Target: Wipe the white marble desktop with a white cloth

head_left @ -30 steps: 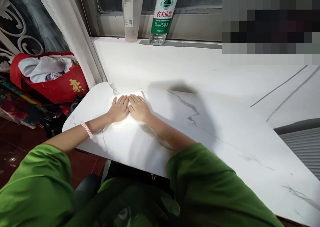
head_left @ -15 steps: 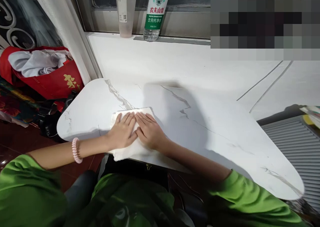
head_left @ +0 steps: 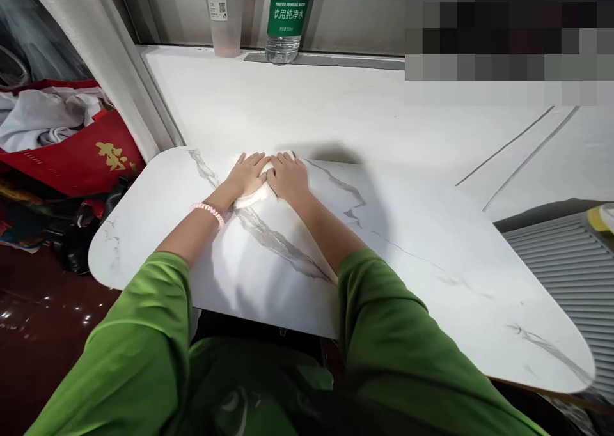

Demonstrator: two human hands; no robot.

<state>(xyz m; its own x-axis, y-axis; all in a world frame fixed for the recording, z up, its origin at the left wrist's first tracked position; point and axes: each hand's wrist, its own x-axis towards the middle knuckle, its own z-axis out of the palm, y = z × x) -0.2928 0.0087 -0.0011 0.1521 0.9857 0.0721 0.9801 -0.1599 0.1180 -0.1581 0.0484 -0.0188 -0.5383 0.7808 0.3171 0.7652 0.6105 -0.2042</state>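
A white cloth lies bunched on the marble-patterned white tabletop, close to its far edge. My left hand presses flat on the left part of this cloth, fingers stretched forward. Beside it, my right hand lies flat on the right part, its fingers also extended. The thumbs nearly meet in the middle. Both palms cover most of the cloth, so its full outline is hidden.
Behind the table, a water bottle and a translucent container stand on the window ledge. A red bag stuffed with white fabric is at the left. At the right is a grey ridged surface.
Both hands have pushed the cloth away from the near edge toward the far edge of the table. The cloth, flat before, is now bunched up. The view has shifted slightly.
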